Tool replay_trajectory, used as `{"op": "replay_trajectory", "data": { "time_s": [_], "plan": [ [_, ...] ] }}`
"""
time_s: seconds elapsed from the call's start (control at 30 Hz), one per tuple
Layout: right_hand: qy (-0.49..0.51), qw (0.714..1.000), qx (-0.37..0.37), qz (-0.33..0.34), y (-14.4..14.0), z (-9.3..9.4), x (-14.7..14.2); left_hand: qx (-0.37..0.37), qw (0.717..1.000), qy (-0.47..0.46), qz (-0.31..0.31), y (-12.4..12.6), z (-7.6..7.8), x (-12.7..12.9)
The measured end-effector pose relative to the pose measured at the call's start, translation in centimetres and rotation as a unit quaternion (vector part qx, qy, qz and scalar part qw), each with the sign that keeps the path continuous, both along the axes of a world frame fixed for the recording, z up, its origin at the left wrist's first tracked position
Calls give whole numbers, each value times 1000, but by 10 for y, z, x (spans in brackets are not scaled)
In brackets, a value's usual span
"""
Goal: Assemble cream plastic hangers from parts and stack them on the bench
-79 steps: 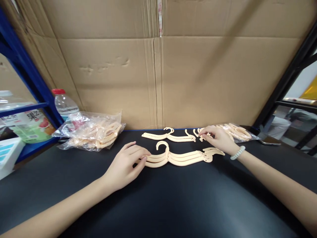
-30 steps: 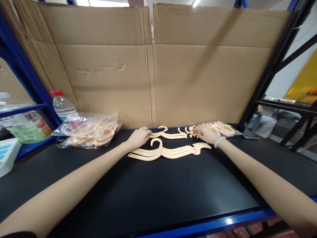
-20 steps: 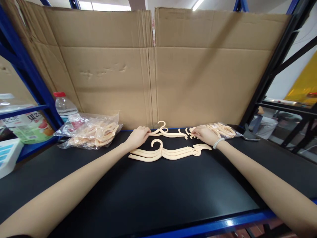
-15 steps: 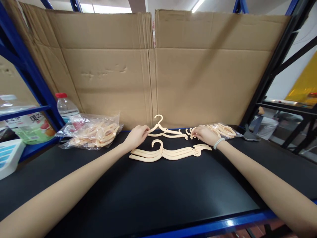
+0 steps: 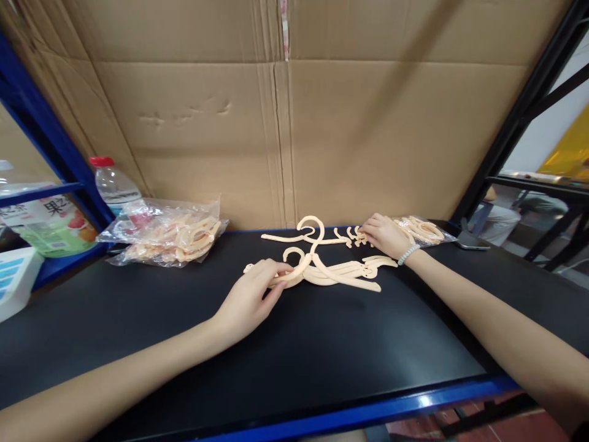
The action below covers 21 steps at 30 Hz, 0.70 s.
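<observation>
Hanger (image 5: 319,264) brought forward over front stack (image 5: 345,268)

Left hand (image 5: 253,291) pinches it by one arm, leaving the rear row (image 5: 280,237) one fewer. Right hand (image 5: 384,235), fingers bunched, stays at small hooked pieces (image 5: 357,244); whether it holds one cannot be told.

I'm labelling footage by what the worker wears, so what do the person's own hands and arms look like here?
Both the left hand and the right hand are ungloved. A pale, whitish bracelet, apparently of round beads, circles the right wrist; the left wrist is bare. No sleeve covers the visible forearms.
</observation>
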State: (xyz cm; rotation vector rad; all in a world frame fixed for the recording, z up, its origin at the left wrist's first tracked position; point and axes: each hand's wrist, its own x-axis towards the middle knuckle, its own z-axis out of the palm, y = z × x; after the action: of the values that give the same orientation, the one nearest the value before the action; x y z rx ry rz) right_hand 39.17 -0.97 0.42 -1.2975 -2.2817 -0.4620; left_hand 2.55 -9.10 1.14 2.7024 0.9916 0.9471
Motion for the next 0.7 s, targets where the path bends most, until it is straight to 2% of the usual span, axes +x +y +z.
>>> {"op": "replay_trajectory", "data": {
  "time_s": [0.2, 0.3, 0.37, 0.43, 0.53, 0.63, 0.7],
  "plan": [
    [110, 989, 92, -37, -14, 12, -13, -23, 999, -36, -12, -1, -9, -4],
    [252, 959, 112, -59, -30, 19, -26, -46, 998, -50, -10, 1, -9, -10],
    [402, 913, 52, -53, -44, 22, -39, -59, 997, -57, -5, 1, -8, -13],
    [505, 862, -45, -31, -60, 23, -52, -69, 996, -61, -4, 2, -8, -14],
    [592, 792, -146, 22, -83, 22, -68, -78, 995, -66, -4, 3, -9, -14],
    [660, 707, -243, 73, -98, 20, -75, -85, 994, -73, 2, 5, -11, -14],
    [684, 672, -272, 77, -101, 19, -75, -95, 992, -79, 10, 6, -12, -15]
  ]
}}
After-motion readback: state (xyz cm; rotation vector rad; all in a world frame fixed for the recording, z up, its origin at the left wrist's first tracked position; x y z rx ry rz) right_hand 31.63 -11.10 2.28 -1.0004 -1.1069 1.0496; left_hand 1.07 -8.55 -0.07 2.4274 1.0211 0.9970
